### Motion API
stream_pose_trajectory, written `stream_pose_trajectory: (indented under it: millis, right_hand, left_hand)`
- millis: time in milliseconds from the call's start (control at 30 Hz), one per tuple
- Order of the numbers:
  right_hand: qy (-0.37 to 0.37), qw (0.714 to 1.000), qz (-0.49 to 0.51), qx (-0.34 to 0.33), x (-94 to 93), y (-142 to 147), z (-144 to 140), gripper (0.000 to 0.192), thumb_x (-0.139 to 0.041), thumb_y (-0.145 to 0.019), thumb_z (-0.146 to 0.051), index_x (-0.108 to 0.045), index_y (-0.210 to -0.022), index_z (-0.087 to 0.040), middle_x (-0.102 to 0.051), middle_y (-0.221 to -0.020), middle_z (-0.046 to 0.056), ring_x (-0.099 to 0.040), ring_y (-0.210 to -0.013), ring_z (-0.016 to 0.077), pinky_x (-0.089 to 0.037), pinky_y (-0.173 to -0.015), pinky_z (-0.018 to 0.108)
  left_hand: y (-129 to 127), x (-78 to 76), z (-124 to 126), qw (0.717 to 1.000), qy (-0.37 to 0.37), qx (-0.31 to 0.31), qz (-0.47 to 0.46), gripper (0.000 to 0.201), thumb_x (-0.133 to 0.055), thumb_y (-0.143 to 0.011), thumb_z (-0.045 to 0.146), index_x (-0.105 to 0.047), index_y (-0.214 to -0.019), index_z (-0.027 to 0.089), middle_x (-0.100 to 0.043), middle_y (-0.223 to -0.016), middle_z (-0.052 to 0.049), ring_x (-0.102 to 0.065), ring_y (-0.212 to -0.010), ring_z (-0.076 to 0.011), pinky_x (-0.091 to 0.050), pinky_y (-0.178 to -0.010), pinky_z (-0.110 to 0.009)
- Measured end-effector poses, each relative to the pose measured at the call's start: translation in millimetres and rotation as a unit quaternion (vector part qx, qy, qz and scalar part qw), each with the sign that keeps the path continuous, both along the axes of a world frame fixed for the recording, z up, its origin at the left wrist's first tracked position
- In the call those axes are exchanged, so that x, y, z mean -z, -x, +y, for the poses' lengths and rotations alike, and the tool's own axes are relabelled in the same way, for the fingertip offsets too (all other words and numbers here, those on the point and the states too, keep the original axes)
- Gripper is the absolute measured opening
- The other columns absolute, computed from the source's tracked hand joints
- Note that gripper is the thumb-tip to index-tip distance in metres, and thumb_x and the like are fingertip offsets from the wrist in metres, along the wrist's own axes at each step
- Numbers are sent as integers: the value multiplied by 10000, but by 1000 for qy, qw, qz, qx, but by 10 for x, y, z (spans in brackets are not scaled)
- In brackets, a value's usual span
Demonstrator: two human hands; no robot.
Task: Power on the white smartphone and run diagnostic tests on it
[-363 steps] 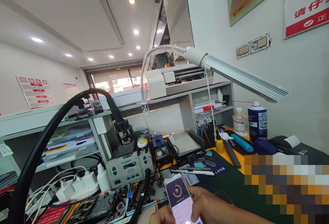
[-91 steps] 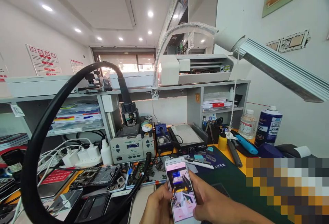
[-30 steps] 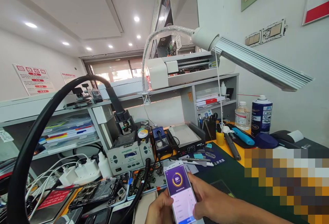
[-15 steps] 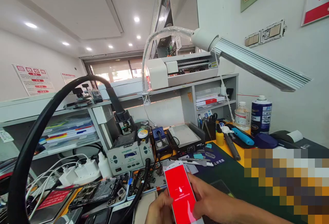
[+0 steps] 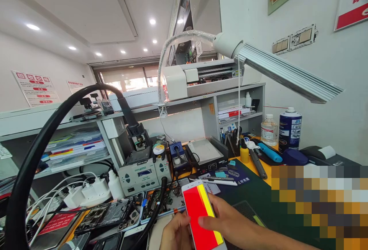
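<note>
We find the phone (image 5: 202,215) nearest us, held between the left hand (image 5: 175,234) and right hand (image 5: 230,223); the soldering station (image 5: 142,173) stands behind it to the left; the spray can (image 5: 289,129) stands far right, beneath the lamp (image 5: 284,75).

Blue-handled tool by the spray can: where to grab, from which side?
Take the blue-handled tool around its thick blue handle, from above. It lies flat, angled on the orange mat; the blue spray can and clear bottle likely crowd the rear.
</note>
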State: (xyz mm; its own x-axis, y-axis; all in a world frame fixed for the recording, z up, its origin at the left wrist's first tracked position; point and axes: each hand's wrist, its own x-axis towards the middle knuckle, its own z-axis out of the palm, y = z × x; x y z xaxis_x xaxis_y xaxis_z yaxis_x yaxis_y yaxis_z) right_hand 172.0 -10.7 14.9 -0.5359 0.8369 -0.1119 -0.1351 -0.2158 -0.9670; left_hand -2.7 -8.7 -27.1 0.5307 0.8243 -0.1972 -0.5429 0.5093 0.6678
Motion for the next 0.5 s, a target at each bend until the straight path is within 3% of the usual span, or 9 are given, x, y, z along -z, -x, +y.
stream_pose_trajectory:
  millis: [233,367,500]
  right_hand:
    - [34,999,39,-12,7,-43,56,491,-551,-728,-259,-571,-1213,-187,-709,-1036,72,-650,-994,271,-436,-809,356]
    - [45,998,47,-10,64,-38,89,498,-534,-769,-308,-553,-1252,-189,-701,-1072,82,-657,-936,255,-440,-836,371]
    - [30,999,-4,8,22,-14,66,543,-581,-785,-295,-503,-1307,-170,-673,-1150,113,-641,-1005,265,-453,-850,361]
  left_hand:
    - [-71,-27,28,1000,-11,-11,-22,537,-540,-762,337,-570,-1249,113,-702,-1060,-148,-584,-1098,-357,-395,-977,-505]
    - [-60,-28,15,1000,-13,-18,-17,507,-527,-802,373,-591,-1232,113,-698,-1088,-150,-568,-1128,-358,-381,-995,-512]
    - [-32,-37,-4,1000,-1,-27,-13,476,-544,-823,412,-635,-1177,107,-693,-1110,-159,-553,-1158,-356,-373,-1012,-497]
